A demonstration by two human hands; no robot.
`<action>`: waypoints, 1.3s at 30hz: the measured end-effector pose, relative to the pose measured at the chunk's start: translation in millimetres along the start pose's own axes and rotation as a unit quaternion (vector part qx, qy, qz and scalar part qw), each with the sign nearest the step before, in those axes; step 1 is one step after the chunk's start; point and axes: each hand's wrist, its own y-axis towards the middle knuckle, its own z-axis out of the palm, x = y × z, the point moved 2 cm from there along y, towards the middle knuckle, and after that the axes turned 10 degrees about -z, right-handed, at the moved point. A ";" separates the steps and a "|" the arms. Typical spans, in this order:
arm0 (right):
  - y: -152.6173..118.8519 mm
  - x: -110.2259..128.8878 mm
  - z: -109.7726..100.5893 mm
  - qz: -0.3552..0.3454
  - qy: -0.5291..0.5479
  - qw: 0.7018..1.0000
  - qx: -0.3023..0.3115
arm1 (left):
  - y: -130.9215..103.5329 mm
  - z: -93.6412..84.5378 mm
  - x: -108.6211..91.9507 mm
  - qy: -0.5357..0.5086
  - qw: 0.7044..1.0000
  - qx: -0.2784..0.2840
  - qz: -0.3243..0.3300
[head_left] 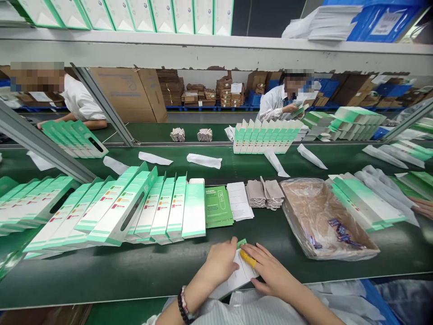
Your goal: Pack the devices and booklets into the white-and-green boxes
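Close to my body, a white and green carton [237,276] lies slanted at the near edge of the bench, printed side up. My left hand [218,262] curls around its left side, fingers at the green far end. From the right, my right hand [269,266] grips the same carton, a yellow cover on one finger. My fingers partly hide that end, so I cannot tell whether its flap is closed. Ahead lie green booklets [218,206], printed white leaflets [239,201] and folded grey-beige cord-edged bundles [265,194].
Green-white cartons [158,210] stand in a leaning row on the left. A plastic-lined cardboard tray [306,216] holds small dark packets [341,232]. White sleeves [204,160] lie farther back. Two people [275,101] work opposite, beneath a shelf [203,49]; another hand [424,207] shows at right.
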 end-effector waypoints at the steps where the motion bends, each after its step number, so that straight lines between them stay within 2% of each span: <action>1: -0.8 -1.1 -6.1 0.004 0.006 1.000 -0.026 | 0.6 -4.7 2.0 -0.013 1.000 0.009 0.004; 2: -0.4 -4.1 -14.8 0.018 0.006 0.997 -0.070 | 0.2 -9.9 4.2 -0.028 0.999 0.016 0.009; 4: 5.2 -16.3 -40.2 0.077 -0.020 0.976 -0.203 | -2.6 -20.3 7.7 -0.066 0.997 0.027 0.025; 6: 19.3 -35.3 -72.2 0.157 -0.080 0.928 -0.329 | -6.5 -28.2 9.8 -0.104 0.993 0.041 0.046; 7: 29.9 -46.5 -88.4 0.199 -0.117 0.905 -0.358 | -8.2 -30.1 10.8 -0.149 0.986 0.056 0.054; 8: 42.1 -58.5 -103.7 0.240 -0.152 0.889 -0.358 | -9.7 -30.4 12.1 -0.219 0.971 0.077 0.056; 9: 54.7 -71.0 -117.6 0.280 -0.180 0.882 -0.335 | -10.7 -29.3 13.9 -0.311 0.944 0.097 0.050; 10: 66.4 -83.2 -129.7 0.310 -0.198 0.879 -0.302 | -11.5 -26.8 16.4 -0.417 0.901 0.112 0.032; 12: 82.2 -105.1 -148.0 0.345 -0.214 0.877 -0.255 | -12.8 -18.5 22.6 -0.612 0.781 0.118 -0.026; 14: 85.1 -122.6 -158.2 0.363 -0.220 0.873 -0.239 | -14.6 -8.0 27.8 -0.724 0.678 0.103 -0.081; 16: 77.6 -136.2 -161.0 0.386 -0.227 0.865 -0.228 | -16.3 2.5 29.0 -0.781 0.604 0.111 -0.117; 18: 66.0 -146.5 -158.5 0.404 -0.234 0.857 -0.219 | -16.5 11.5 26.4 -0.808 0.557 0.135 -0.140; 23: 50.4 -159.3 -144.5 0.411 -0.239 0.855 -0.208 | -10.5 22.3 12.2 -0.830 0.482 0.213 -0.181; 25: 51.5 -159.8 -140.4 0.400 -0.243 0.858 -0.210 | -7.1 20.6 5.4 -0.834 0.463 0.253 -0.163; 26: 52.8 -159.3 -139.1 0.393 -0.247 0.860 -0.213 | -5.1 18.7 2.7 -0.834 0.463 0.257 -0.152; 30: 57.0 -155.1 -137.5 0.372 -0.264 0.862 -0.221 | 4.9 8.7 -1.3 -0.826 0.513 0.179 -0.151; 32: 57.5 -153.1 -137.3 0.368 -0.269 0.862 -0.222 | 9.3 3.8 -2.3 -0.822 0.525 0.158 -0.156; 33: 57.7 -152.2 -137.0 0.366 -0.270 0.862 -0.223 | 10.9 1.6 -3.1 -0.824 0.520 0.164 -0.155; 36: 58.7 -148.6 -135.7 0.357 -0.272 0.865 -0.225 | 12.9 -3.0 -7.4 -0.836 0.475 0.233 -0.147; 37: 59.4 -147.1 -135.1 0.354 -0.270 0.867 -0.226 | 12.9 -3.9 -8.6 -0.835 0.468 0.247 -0.150; 39: 60.8 -144.3 -134.1 0.346 -0.261 0.872 -0.229 | 13.1 -5.3 -9.9 -0.831 0.480 0.233 -0.160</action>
